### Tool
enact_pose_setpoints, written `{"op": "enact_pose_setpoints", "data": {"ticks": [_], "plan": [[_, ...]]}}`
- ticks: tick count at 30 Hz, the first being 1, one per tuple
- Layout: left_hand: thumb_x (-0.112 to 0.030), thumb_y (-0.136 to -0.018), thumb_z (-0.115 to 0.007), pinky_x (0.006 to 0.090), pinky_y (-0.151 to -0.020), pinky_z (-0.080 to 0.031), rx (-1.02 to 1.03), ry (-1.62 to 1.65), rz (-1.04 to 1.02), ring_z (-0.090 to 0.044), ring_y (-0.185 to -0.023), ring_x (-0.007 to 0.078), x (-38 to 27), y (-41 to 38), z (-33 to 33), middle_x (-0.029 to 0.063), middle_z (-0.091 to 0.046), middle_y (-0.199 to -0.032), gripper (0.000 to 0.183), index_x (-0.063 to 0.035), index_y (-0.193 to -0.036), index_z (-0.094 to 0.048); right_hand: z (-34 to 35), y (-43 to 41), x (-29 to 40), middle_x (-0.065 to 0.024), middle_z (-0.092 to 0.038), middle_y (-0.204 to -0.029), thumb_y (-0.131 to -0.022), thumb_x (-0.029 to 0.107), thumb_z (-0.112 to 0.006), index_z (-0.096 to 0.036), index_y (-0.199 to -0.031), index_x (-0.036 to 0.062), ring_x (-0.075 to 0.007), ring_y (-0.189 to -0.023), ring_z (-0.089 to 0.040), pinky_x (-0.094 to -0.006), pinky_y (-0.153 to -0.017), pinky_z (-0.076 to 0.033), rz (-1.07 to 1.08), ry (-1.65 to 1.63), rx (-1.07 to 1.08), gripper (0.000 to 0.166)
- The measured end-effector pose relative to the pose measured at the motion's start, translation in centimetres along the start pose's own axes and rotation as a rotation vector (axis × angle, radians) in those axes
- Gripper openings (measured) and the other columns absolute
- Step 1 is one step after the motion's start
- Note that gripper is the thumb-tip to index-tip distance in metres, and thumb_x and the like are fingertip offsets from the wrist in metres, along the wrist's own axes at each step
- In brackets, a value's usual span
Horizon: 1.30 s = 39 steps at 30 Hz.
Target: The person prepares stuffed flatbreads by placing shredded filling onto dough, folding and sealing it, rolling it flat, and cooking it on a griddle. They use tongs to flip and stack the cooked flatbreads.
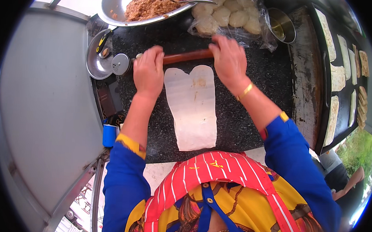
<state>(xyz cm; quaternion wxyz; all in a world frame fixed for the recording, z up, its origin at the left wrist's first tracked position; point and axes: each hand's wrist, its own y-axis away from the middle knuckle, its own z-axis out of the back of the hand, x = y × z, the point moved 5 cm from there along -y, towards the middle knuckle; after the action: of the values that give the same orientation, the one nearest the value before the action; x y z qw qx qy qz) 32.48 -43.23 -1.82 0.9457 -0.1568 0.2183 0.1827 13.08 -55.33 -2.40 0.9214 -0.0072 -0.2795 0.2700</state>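
Note:
Both hands grip a reddish-brown wooden rolling pin (188, 56), held crosswise just beyond the far end of a flattened dough sheet (192, 110). My left hand (149, 69) closes over the pin's left end, beside a shaker with a perforated lid. Around the right end is my right hand (229, 63), slightly blurred, near the plastic-wrapped dough balls. The dough lies lengthwise towards me on the dark speckled stone countertop (251, 119). Its far edge splits into two rounded lobes, with brownish patches on the right one. Whether the pin touches the counter I cannot tell.
At the back stand a steel bowl of reddish filling (159, 6), dough balls under plastic film (229, 16) and a metal cup of oil (280, 26). On the right, a griddle (344, 101) holds several flatbreads. Left are the shaker (121, 64), a metal dish (96, 62) and a blue container (109, 135).

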Motion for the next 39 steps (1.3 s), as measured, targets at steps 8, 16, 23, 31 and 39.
{"op": "enact_pose_setpoints", "data": {"ticks": [8, 16, 23, 31, 39], "plan": [[-0.012, -0.081, -0.072, 0.0424, -0.087, -0.050, 0.538, -0.083, 0.417, -0.062, -0.101, 0.0341, -0.8, 0.6, -2.7, 0.0135, -0.064, -0.106, 0.014, -0.0066, -0.091, -0.065, -4.2, 1.5, -0.7, -0.0136, -0.065, -0.092, -0.078, 0.012, -0.063, -0.066, -0.083, 0.0091, -0.0348, -0.091, -0.062, -0.0443, -0.081, -0.050, -0.032, -0.104, 0.297, 0.007], [-0.008, -0.084, -0.067, 0.0380, -0.074, -0.051, 0.328, 0.303, 0.387, -0.065, -0.078, 0.0286, 0.0, 3.6, -1.7, 0.0139, -0.067, -0.082, 0.009, -0.0029, -0.088, -0.060, -3.4, 2.5, 0.2, -0.0134, -0.066, -0.094, -0.083, 0.014, -0.061, -0.066, -0.085, 0.0082, -0.0344, -0.094, -0.062, -0.0433, -0.080, -0.049, 0.087, -0.119, 0.386, 0.008], [0.001, -0.083, -0.065, 0.0300, -0.070, -0.051, 0.349, 0.418, 0.054, -0.064, -0.078, 0.0155, -4.0, 13.5, 7.2, 0.0089, -0.067, -0.084, 0.006, -0.0035, -0.086, -0.061, 6.2, 12.7, 2.2, -0.0095, -0.064, -0.083, -0.082, 0.005, -0.062, -0.065, -0.084, 0.0044, -0.0297, -0.085, -0.061, -0.0384, -0.077, -0.050, 0.083, -0.463, 0.210, 0.004], [-0.006, -0.071, -0.067, 0.0357, -0.078, -0.053, 0.440, 0.301, -0.372, -0.065, -0.092, 0.0268, -6.0, 28.4, 8.2, 0.0090, -0.066, -0.097, 0.016, -0.0067, -0.085, -0.058, 5.7, 29.4, 1.7, -0.0075, -0.064, -0.086, -0.076, -0.003, -0.070, -0.065, -0.083, 0.0049, -0.0254, -0.085, -0.061, -0.0345, -0.073, -0.049, 0.044, -0.468, 0.257, 0.012], [-0.007, -0.080, -0.065, 0.0407, -0.102, -0.047, 0.463, 0.137, -0.501, -0.062, -0.115, 0.0257, -3.4, 31.9, 7.9, 0.0093, -0.067, -0.117, 0.010, -0.0083, -0.090, -0.065, 5.9, 33.6, 1.5, -0.0041, -0.070, -0.093, -0.079, 0.003, -0.069, -0.071, -0.091, 0.0097, -0.0243, -0.084, -0.063, -0.0358, -0.076, -0.050, 0.191, -0.258, 0.290, 0.014]]}}
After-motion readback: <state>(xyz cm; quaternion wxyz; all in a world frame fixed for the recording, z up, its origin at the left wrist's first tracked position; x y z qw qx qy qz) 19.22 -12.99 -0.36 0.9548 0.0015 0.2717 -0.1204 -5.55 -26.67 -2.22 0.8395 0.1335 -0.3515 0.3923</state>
